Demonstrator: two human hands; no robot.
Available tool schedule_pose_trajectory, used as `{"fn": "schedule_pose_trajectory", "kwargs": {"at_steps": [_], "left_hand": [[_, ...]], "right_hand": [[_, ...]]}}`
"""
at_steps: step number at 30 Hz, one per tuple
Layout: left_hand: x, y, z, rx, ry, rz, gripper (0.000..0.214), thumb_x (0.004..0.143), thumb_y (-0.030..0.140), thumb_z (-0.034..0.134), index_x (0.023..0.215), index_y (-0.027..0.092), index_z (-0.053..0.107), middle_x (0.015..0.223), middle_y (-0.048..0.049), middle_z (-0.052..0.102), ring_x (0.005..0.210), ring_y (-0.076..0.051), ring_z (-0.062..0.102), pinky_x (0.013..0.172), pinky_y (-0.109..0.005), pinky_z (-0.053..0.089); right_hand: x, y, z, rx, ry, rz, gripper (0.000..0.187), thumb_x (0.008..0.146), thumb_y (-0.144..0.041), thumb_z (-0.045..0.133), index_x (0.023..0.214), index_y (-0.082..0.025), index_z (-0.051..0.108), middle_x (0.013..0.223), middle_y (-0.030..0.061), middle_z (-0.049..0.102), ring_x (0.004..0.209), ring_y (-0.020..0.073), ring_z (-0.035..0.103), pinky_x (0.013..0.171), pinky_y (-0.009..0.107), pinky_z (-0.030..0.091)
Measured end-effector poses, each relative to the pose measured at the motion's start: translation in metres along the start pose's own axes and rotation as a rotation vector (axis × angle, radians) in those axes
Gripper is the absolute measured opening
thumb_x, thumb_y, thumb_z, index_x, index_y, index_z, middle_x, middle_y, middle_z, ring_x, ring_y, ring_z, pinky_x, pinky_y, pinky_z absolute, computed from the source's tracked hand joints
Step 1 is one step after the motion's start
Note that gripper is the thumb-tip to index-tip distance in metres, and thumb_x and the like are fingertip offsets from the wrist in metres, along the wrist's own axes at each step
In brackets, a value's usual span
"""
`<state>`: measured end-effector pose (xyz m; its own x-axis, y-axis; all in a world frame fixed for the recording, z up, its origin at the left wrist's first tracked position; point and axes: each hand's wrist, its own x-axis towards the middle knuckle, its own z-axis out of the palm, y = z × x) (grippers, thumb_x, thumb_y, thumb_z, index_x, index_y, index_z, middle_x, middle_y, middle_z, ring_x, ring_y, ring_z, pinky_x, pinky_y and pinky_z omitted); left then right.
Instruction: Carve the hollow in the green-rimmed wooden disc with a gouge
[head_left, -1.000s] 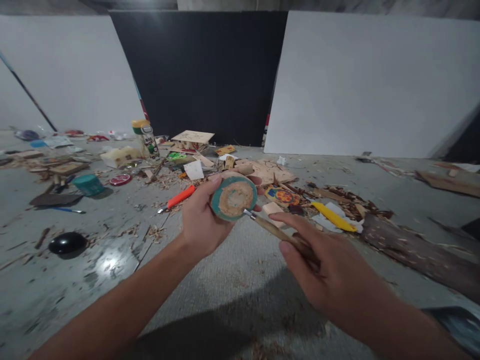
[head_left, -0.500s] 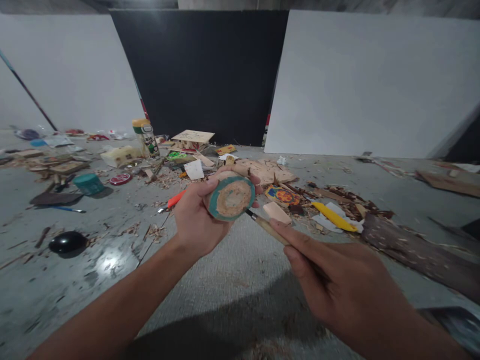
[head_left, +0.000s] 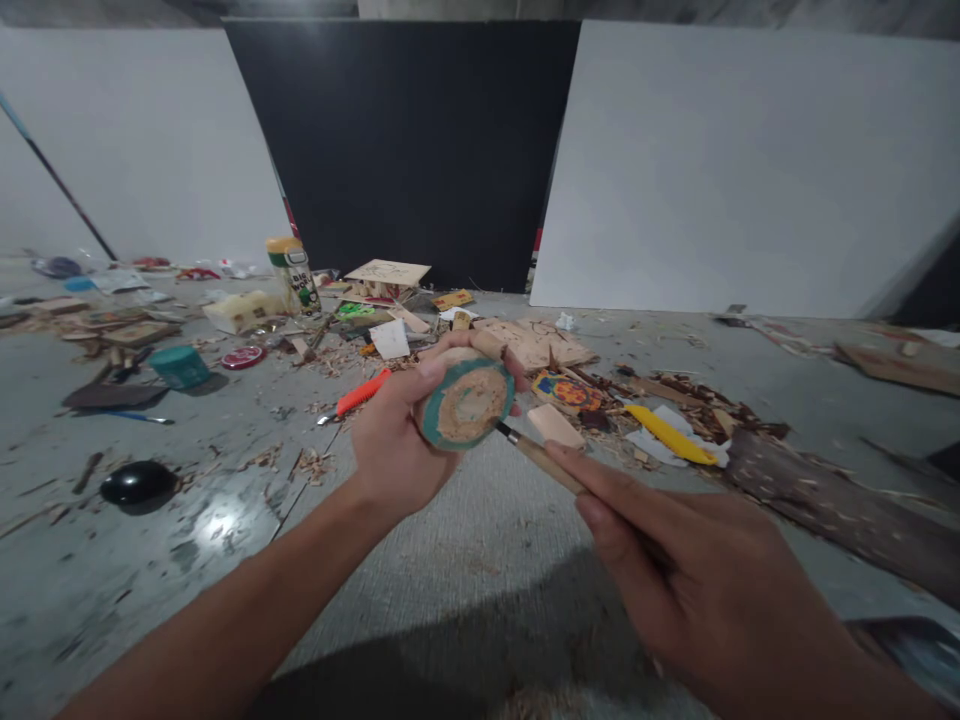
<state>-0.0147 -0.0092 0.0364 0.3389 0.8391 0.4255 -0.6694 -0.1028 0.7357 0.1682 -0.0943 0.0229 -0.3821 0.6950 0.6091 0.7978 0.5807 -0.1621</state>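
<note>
My left hand (head_left: 401,430) is closed round a round wooden disc (head_left: 474,402), its face tilted toward me. A teal band runs round the rim, and bare, roughened wood shows inside it. In my right hand (head_left: 686,560) is a carving chisel (head_left: 546,463) with a pale wooden handle and a dark metal tip. That tip meets the disc's lower right edge or lies just beside it; I cannot tell whether it touches. Beyond the disc, a pale wooden block (head_left: 556,427) and a painted wooden piece (head_left: 568,391) lie on the floor.
An orange utility knife (head_left: 363,392) lies left of the disc. A yellow tool (head_left: 670,434) rests on white paper at right. Wood shavings litter the concrete floor, with a teal jar (head_left: 180,367), a black rounded object (head_left: 138,485) and a yellow-lidded bottle (head_left: 292,275) at left.
The disc has turned in my left hand and shifted slightly right and down. My right hand and the chisel have moved a little to the right with it.
</note>
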Motion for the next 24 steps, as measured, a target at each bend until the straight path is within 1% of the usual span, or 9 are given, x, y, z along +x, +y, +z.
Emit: {"fn": "schedule_pose_trajectory", "kwargs": {"at_steps": [4,7,10,14,16,19,21,24], "left_hand": [[-0.002,-0.003,0.001,0.036,0.027,0.030,0.023,0.080,0.036,0.054,0.087,0.017,0.065,0.098,-0.0133,0.070,0.111,-0.035,0.062,0.088,-0.048,0.055],[-0.003,-0.007,-0.001,0.020,0.022,0.047,0.023,0.084,0.034,0.052,0.089,0.017,0.066,0.097,-0.0123,0.070,0.111,-0.034,0.063,0.090,-0.047,0.054],[-0.003,-0.008,-0.002,0.010,0.026,0.060,0.021,0.085,0.030,0.051,0.089,0.016,0.066,0.094,-0.0113,0.071,0.109,-0.032,0.064,0.091,-0.046,0.053],[-0.004,-0.008,-0.001,0.010,0.053,0.058,0.020,0.084,0.034,0.054,0.087,0.017,0.064,0.090,-0.0105,0.069,0.105,-0.032,0.065,0.089,-0.045,0.053],[-0.004,-0.008,-0.001,0.027,0.055,0.056,0.019,0.083,0.036,0.056,0.086,0.018,0.063,0.089,-0.0100,0.068,0.102,-0.031,0.065,0.087,-0.044,0.053],[-0.005,-0.010,-0.002,0.078,0.019,0.067,0.022,0.084,0.038,0.057,0.090,0.018,0.064,0.090,-0.0096,0.066,0.097,-0.028,0.064,0.086,-0.041,0.051],[-0.006,-0.011,-0.004,0.132,-0.011,0.075,0.024,0.085,0.039,0.056,0.093,0.018,0.065,0.091,-0.0093,0.065,0.093,-0.027,0.063,0.085,-0.040,0.049],[-0.008,-0.014,-0.006,0.286,0.000,0.110,0.022,0.086,0.038,0.056,0.092,0.020,0.065,0.092,-0.0086,0.063,0.092,-0.026,0.058,0.086,-0.038,0.045]], "right_hand": [[-0.001,0.000,0.003,-0.028,-0.005,-0.004,0.036,0.096,-0.017,0.044,0.125,-0.015,0.065,0.074,0.0029,0.078,0.048,0.0185,0.068,0.045,0.030,0.049],[-0.002,0.000,0.003,-0.022,-0.020,0.021,0.037,0.096,-0.018,0.045,0.129,-0.017,0.062,0.087,0.0058,0.080,0.059,0.0203,0.073,0.048,0.031,0.052],[-0.003,-0.001,0.002,0.001,-0.036,0.029,0.040,0.096,-0.016,0.044,0.132,-0.021,0.059,0.094,0.0060,0.080,0.065,0.0195,0.074,0.050,0.029,0.053],[-0.002,-0.001,0.001,0.022,-0.072,0.058,0.039,0.097,-0.018,0.043,0.132,-0.023,0.058,0.097,0.0046,0.080,0.070,0.0191,0.075,0.054,0.028,0.055],[-0.003,0.000,0.001,-0.018,-0.082,0.061,0.038,0.098,-0.021,0.042,0.133,-0.023,0.058,0.097,0.0048,0.080,0.066,0.0194,0.075,0.050,0.028,0.053],[-0.005,0.001,0.004,-0.189,-0.059,0.030,0.038,0.100,-0.028,0.039,0.131,-0.022,0.059,0.083,0.0048,0.080,0.048,0.0201,0.069,0.039,0.029,0.044],[-0.005,-0.001,0.007,-0.308,-0.034,-0.005,0.037,0.100,-0.029,0.036,0.121,-0.019,0.066,0.068,0.0043,0.078,0.036,0.0200,0.063,0.035,0.030,0.037],[-0.004,-0.004,0.012,-0.388,-0.009,-0.049,0.038,0.099,-0.023,0.035,0.105,-0.015,0.072,0.049,0.0028,0.068,0.030,0.0196,0.057,0.035,0.031,0.030]]}}
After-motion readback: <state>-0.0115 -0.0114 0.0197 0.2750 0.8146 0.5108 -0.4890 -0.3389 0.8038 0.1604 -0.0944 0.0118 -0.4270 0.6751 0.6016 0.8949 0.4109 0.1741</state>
